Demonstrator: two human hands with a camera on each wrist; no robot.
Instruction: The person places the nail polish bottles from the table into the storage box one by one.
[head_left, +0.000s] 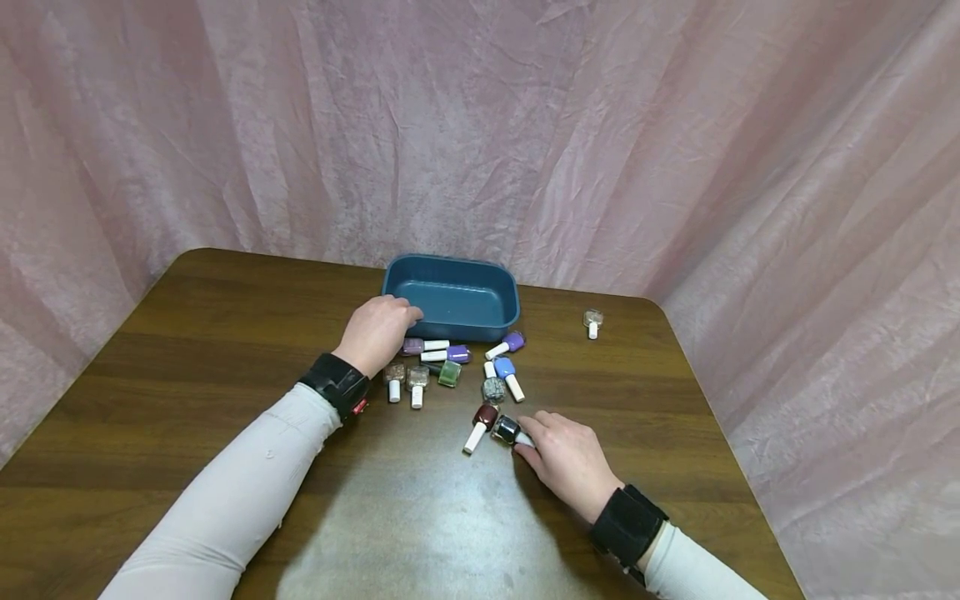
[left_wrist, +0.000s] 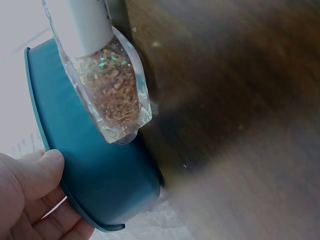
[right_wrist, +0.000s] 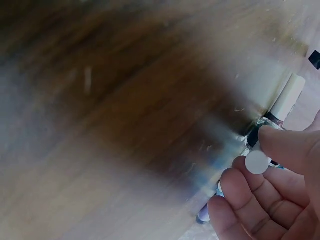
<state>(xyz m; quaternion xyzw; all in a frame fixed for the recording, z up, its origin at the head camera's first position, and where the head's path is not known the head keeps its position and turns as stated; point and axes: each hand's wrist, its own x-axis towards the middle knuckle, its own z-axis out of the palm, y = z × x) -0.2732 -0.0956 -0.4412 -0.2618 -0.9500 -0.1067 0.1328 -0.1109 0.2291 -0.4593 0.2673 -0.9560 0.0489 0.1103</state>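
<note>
My left hand [head_left: 378,332] grips the near left corner of a teal plastic bin [head_left: 480,328]; in the left wrist view the thumb [left_wrist: 50,167] lies over its rim, the fingers on the other side. Close to that wrist lies a copper glitter nail polish bottle [left_wrist: 112,92], with a clear glitter bottle [head_left: 417,378] beside it. My right hand [head_left: 570,458] pinches a black nail polish bottle [head_left: 506,428] by its white cap [right_wrist: 257,162], between thumb and fingers. Just left of it lies a dark red nail polish bottle [head_left: 486,415].
In front of the bin lie more bottles: mauve [head_left: 413,346], purple [head_left: 458,354], green [head_left: 450,373], violet [head_left: 514,340], blue [head_left: 505,367] and grey glitter [head_left: 493,389]. A clear bottle [head_left: 593,317] stands apart at the back right. Pink curtains [head_left: 450,125] hang behind the wooden table [head_left: 225,333].
</note>
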